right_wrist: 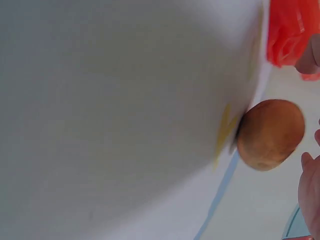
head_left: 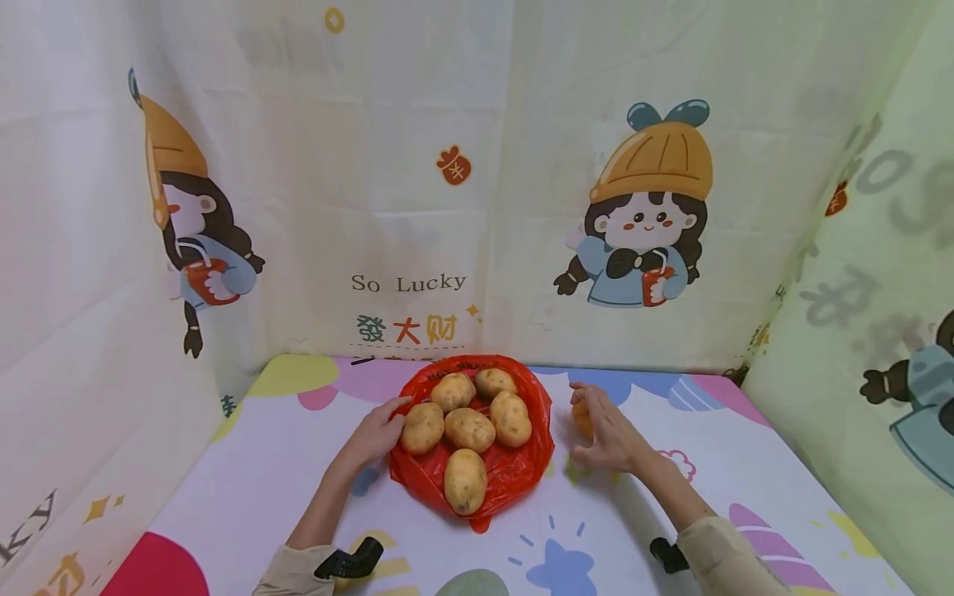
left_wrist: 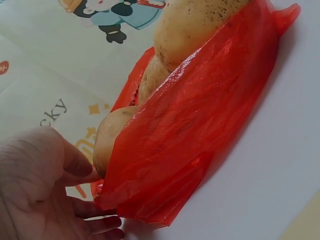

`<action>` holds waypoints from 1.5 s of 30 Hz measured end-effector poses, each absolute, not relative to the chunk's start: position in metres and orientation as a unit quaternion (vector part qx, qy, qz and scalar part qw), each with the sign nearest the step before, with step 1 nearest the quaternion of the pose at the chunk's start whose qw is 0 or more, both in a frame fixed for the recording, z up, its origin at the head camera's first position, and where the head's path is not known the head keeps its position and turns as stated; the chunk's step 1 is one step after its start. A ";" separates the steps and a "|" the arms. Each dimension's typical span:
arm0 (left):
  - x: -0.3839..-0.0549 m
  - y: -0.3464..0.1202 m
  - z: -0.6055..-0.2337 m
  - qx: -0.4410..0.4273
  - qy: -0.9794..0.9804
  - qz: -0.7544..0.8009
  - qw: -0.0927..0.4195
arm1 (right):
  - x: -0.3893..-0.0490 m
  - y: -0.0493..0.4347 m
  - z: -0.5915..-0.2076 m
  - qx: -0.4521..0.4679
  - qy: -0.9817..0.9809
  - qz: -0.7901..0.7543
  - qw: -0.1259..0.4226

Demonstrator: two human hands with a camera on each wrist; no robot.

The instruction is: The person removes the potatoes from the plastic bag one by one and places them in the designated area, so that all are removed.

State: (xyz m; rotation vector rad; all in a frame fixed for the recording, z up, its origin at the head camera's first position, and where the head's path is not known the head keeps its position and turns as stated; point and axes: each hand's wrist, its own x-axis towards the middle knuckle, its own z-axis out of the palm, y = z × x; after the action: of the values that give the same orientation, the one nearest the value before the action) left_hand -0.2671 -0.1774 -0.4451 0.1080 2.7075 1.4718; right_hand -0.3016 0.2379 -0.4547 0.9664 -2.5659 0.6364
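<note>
Several potatoes (head_left: 469, 430) lie in a red plastic bag (head_left: 514, 476) with its rim folded outward. At the bag's left rim is my left hand (head_left: 378, 434). In the left wrist view, the left hand's fingers (left_wrist: 75, 160) grip the bag's edge, right at one potato (left_wrist: 107, 137). To the right of the bag, my right hand (head_left: 607, 434) reaches over a round orange-brown thing (head_left: 581, 418), partly hidden by the hand. The right wrist view shows this round thing (right_wrist: 271, 134) on the table, with the hand's spread fingers and thumb around it and a gap between.
The table (head_left: 298, 472) has a white cloth with coloured prints. Pale printed curtains (head_left: 402, 190) stand behind and at both sides. Black straps (head_left: 350, 561) sit at both wrists.
</note>
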 end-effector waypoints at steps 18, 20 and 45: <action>-0.269 -0.178 -0.450 0.042 0.873 0.485 0.013 | -0.279 0.187 -0.442 0.351 -0.874 0.291 0.168; -0.268 -0.179 -0.451 0.047 0.874 0.483 0.007 | -0.280 0.183 -0.445 0.350 -0.876 0.288 0.165; -0.263 -0.193 -0.447 0.129 0.863 0.488 0.021 | -0.298 0.149 -0.455 0.300 -0.916 0.260 0.054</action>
State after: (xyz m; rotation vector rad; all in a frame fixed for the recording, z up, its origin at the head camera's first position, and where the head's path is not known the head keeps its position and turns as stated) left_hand -0.2629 -0.1933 -0.4472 0.3997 2.6765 1.5124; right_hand -0.2981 0.1492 -0.4552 0.9116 -2.7845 0.7897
